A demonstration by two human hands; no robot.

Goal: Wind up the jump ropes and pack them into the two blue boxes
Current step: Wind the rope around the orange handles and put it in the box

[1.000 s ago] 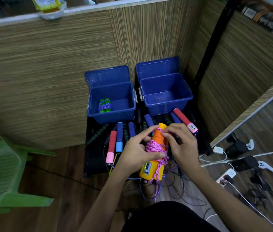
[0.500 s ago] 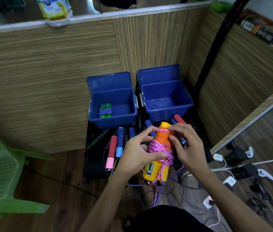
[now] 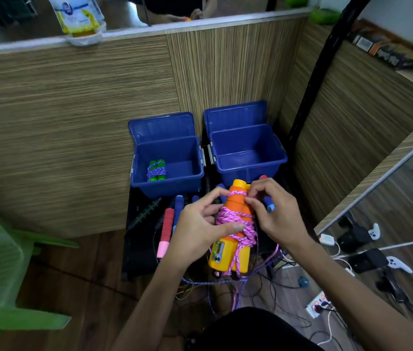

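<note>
Your left hand [image 3: 197, 230] grips the orange handles [image 3: 235, 224] w/ pink rope [image 3: 235, 221] wound on, right hand [image 3: 273, 211] pinching rope near top.

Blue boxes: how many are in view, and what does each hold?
2. The left blue box stands by the wood panel with one wound green-handled rope inside. The right blue box sits beside it, lid up, with nothing visible inside.
</note>
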